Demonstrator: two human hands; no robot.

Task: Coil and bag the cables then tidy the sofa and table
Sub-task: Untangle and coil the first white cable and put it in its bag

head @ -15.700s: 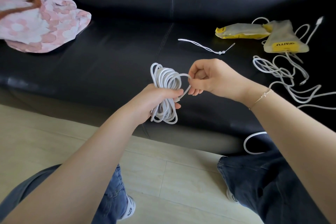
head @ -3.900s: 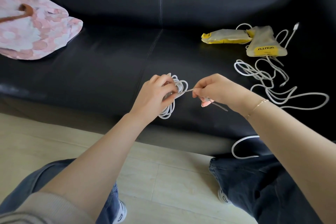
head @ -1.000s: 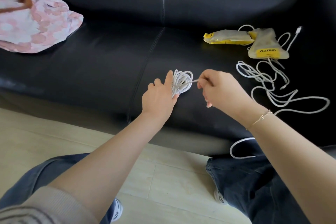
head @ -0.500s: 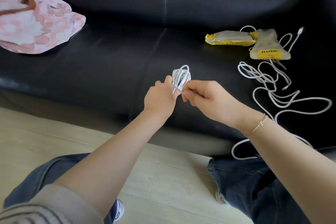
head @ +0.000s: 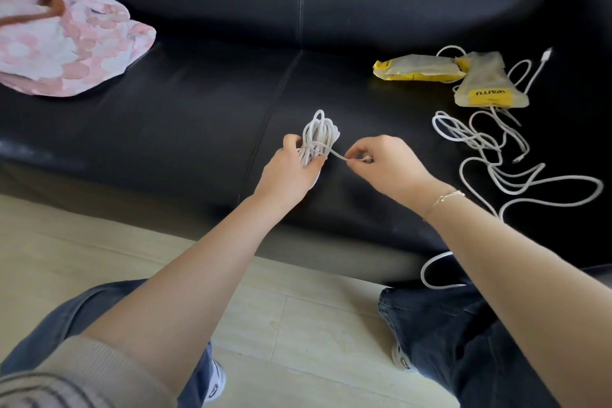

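My left hand (head: 289, 169) grips a coiled white cable (head: 318, 136) upright over the black sofa seat (head: 198, 116). My right hand (head: 385, 161) pinches a thin white tie (head: 337, 155) that runs from the coil's waist to my fingertips, pulled taut to the right. A loose, tangled white cable (head: 496, 159) lies on the seat to the right, one loop hanging over the sofa's front edge. Two yellow-and-clear plastic bags (head: 483, 83) lie beyond it at the back right.
A pink floral cushion (head: 63, 50) with a brown cord sits at the sofa's far left. My knees in jeans frame a pale tiled floor (head: 291, 318) below the sofa's front edge.
My right hand has drawn away to the right, pulling the tie taut from the coil. The coil stays in my left hand, lifted slightly and turned upright.
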